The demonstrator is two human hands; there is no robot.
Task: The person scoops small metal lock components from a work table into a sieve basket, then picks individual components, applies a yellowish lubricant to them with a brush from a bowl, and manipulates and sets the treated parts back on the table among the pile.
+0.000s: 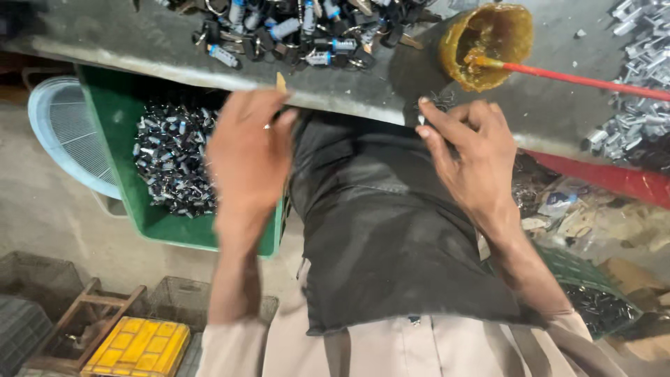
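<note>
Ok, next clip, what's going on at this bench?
A person sits at a grey workbench with a dark cloth over the lap. The left hand is at the bench edge, pinching something small that can't be made out. The right hand rests on the edge near a few small metal parts. Ahead lie a pile of small lock-like parts and a jar of amber grease with a red stick. A green bin below holds more parts.

Left hand (248, 150): back toward the camera, fingers (276, 115) curled inward in a loose pinch, forearm bare, pale sleeve at the elbow. Right hand (471, 150): back up, fingers (436, 126) bent and pointing left, thumb tucked under; forearm bare, angled out to the right.
</note>
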